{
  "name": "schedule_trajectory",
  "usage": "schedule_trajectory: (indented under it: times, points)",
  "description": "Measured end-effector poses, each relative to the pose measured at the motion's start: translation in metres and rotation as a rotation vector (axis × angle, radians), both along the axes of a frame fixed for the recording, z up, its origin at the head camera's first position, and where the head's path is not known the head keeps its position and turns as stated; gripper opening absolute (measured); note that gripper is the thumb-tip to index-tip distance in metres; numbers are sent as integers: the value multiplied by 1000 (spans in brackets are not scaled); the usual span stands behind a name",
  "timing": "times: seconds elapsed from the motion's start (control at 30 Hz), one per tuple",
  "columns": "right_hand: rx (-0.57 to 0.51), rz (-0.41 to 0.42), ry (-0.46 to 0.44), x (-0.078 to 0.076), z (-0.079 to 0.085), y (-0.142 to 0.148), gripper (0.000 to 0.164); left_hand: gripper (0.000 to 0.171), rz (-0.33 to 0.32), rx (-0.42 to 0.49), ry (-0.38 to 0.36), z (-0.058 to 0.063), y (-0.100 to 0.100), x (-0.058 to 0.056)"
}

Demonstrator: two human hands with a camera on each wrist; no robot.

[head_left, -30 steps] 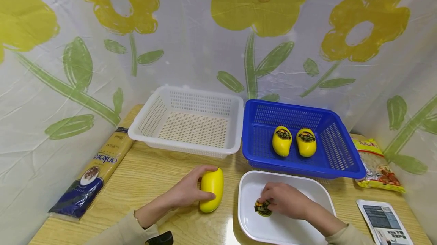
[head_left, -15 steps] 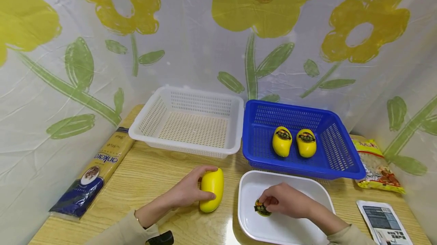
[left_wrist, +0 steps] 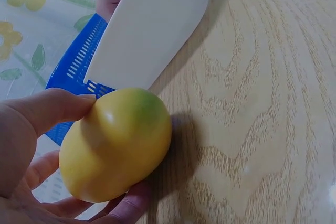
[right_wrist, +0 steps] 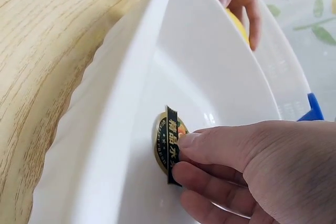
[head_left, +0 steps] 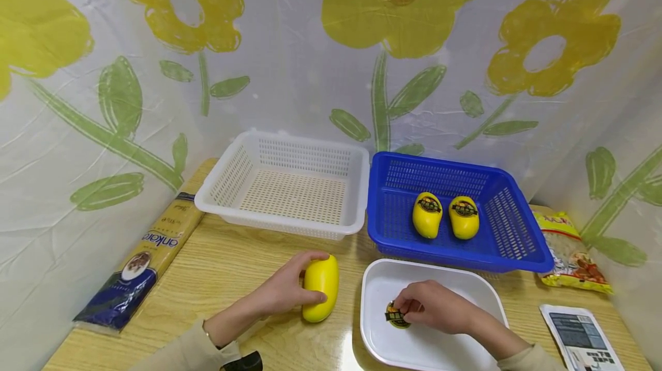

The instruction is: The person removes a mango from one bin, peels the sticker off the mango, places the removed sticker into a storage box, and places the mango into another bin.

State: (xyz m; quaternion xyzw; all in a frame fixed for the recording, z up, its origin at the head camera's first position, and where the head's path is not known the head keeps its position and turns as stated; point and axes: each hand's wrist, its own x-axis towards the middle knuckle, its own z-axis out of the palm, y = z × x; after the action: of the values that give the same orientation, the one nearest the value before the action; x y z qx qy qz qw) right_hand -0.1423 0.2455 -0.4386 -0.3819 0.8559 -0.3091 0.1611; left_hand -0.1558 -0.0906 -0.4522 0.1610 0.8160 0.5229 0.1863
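My left hand [head_left: 279, 289] grips a smooth yellow mango [head_left: 322, 289] by its side, thumb and fingers around it, low over the wooden table. Seen from the left wrist, that mango [left_wrist: 118, 145] has a greenish patch at one end. Inside a white tray [head_left: 380, 282], my right hand [head_left: 437, 305] pinches a black and gold oval sticker [head_left: 395, 315] at its right edge. The right wrist view shows thumb and forefinger on the sticker [right_wrist: 167, 142], upright near the tray's inner surface. Part of the sticker is hidden behind the fingertips.
Behind the tray stands a blue basket [head_left: 383, 210] holding two stickered mangoes [head_left: 427, 215]. A white basket [head_left: 289, 190] adjoins it on the left. A pasta packet [head_left: 139, 262] lies far left; a yellow snack bag [head_left: 571, 250] and a flat white pouch [head_left: 581, 336] lie right.
My right hand shifts very slightly, still pinching the sticker in the tray. The left hand and its mango stay in place.
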Motion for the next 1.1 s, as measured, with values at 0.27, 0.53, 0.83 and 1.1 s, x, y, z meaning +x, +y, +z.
schedule_trajectory:
  times: [0.27, 0.53, 0.83, 1.1]
  points:
    - [19, -4, 15, 3, 11, -2, 12, 73, 34, 34, -15, -3, 0, 5]
    - [19, -24, 28, 3, 37, -3, 15, 73, 59, 48, -14, -4, -2, 7]
    - [-19, -39, 43, 4, 44, 2, 18, 70, 41, -24, 129, -6, -5, 8]
    - [-72, -91, 28, 7, 51, -9, 16, 57, 48, -5, 215, -2, -18, 6]
